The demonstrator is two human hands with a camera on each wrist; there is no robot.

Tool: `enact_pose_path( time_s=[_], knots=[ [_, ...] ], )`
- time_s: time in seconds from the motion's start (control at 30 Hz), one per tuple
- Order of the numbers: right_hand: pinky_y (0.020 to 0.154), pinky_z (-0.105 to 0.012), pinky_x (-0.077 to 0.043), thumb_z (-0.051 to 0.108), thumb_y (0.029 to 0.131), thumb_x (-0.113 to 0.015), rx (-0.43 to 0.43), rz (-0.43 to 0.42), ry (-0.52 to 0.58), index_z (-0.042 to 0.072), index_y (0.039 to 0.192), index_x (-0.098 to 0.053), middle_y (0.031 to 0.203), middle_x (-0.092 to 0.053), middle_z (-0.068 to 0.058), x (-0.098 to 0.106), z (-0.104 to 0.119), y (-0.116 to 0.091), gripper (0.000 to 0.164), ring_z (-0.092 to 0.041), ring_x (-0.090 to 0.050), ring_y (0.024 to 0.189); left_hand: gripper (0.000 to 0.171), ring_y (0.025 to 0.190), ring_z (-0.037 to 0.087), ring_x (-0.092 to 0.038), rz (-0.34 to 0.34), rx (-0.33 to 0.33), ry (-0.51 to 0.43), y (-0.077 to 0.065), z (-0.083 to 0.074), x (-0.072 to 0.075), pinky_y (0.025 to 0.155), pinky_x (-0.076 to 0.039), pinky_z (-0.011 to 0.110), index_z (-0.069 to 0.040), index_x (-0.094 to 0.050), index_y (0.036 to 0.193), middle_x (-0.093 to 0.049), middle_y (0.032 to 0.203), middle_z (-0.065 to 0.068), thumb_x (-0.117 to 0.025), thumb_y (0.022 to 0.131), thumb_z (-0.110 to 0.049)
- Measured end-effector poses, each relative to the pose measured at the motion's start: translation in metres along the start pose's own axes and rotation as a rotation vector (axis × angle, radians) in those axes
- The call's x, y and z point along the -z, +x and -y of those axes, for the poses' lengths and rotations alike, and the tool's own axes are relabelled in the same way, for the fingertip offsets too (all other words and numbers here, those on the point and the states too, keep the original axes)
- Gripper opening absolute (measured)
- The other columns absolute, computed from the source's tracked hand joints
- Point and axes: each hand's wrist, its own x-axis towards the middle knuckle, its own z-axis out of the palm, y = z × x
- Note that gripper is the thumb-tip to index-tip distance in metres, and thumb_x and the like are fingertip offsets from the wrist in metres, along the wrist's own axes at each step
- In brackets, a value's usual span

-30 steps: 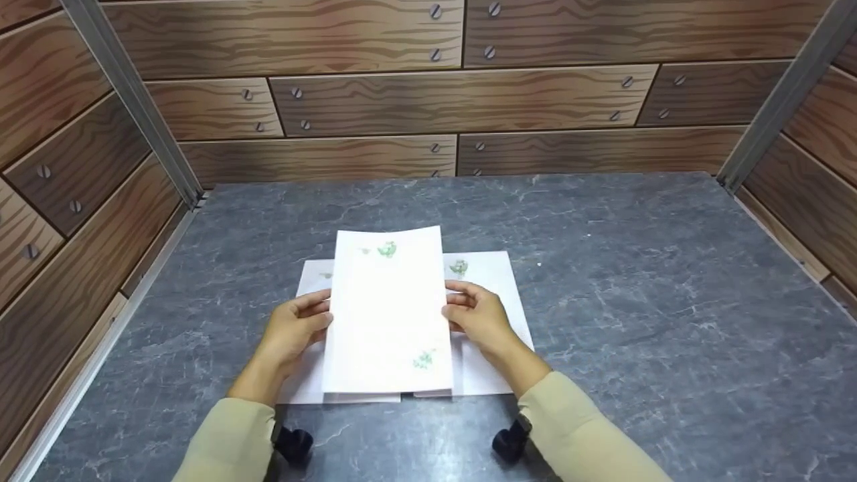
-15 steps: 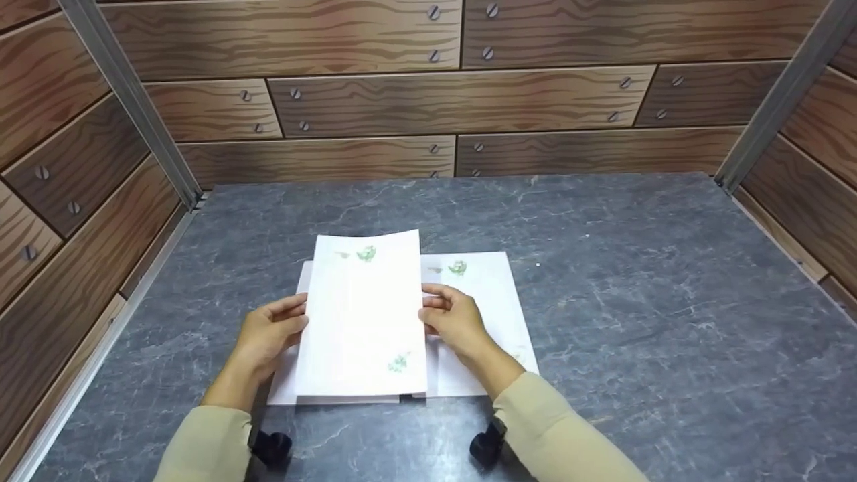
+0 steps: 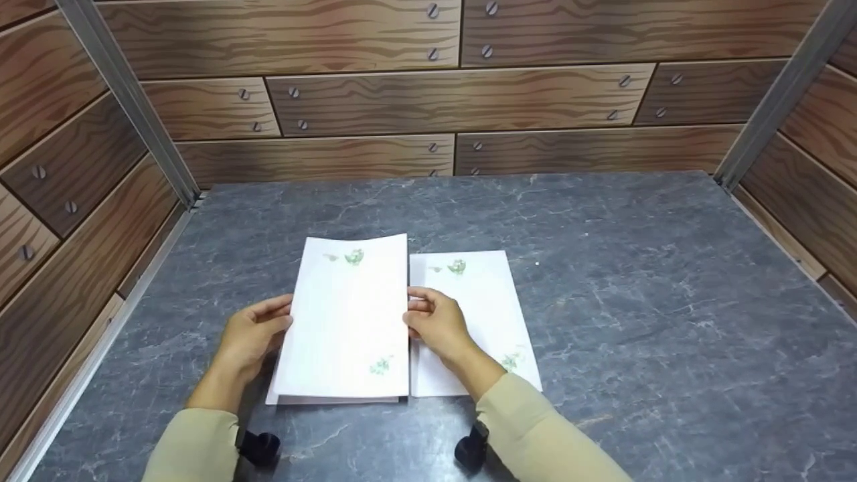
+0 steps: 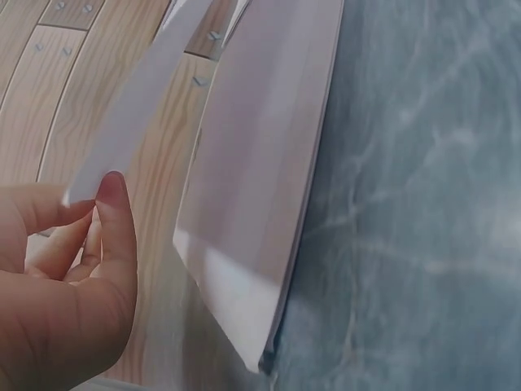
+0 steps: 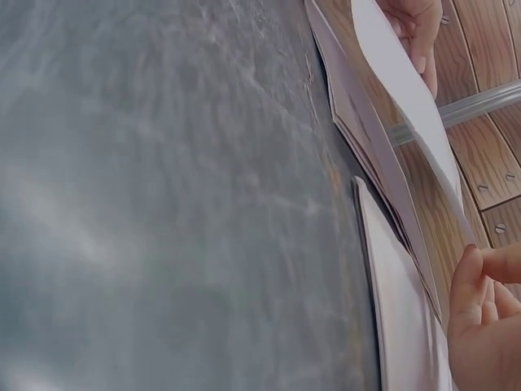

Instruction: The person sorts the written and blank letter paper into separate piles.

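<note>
I see the left hand [image 3: 244, 338] and right hand [image 3: 438, 328] pinching a sheet [image 3: 345, 314] above the left pile [image 4: 252, 163], apparently lifted but not yet laid down.

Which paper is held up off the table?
The sheet pinched at opposite edges by the left hand and right hand, above the left pile. Both the left pile and right pile lie on the table.

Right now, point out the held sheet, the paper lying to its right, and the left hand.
held sheet [image 3: 348, 314]: head view, middle of its upper face
paper lying to its right [image 3: 492, 308]: head view, blank part of its face
left hand [image 3: 249, 337]: head view, back of the hand
</note>
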Motion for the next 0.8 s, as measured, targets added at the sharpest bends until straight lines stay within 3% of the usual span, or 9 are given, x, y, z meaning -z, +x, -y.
enact_pose_path(
  time_s=[0.57,0.8],
  knots=[
    [0.065,-0.027,-0.056,-0.009,0.086,-0.059,-0.008,0.016,-0.032,-0.003,0.132,-0.052,0.101,-0.059,-0.011,-0.011,-0.002,-0.001,0.047,-0.014,-0.061,0.080,0.040,0.083,0.008,-0.062,-0.070,-0.014,-0.031,0.003,0.010,0.007,0.070,-0.054,0.022,0.011,-0.052,0.129,-0.065,0.101,0.006,-0.059,0.089,0.007],
    [0.066,-0.028,-0.057,-0.004,0.086,-0.063,-0.003,0.035,-0.062,-0.004,0.133,-0.051,0.105,-0.063,-0.013,-0.012,-0.004,-0.001,0.049,-0.016,-0.065,0.085,0.040,0.081,0.005,-0.062,-0.091,-0.005,0.002,0.003,0.013,0.008,0.068,-0.054,0.021,0.011,-0.053,0.128,-0.066,0.104,0.007,-0.060,0.089,0.008]
  ],
)
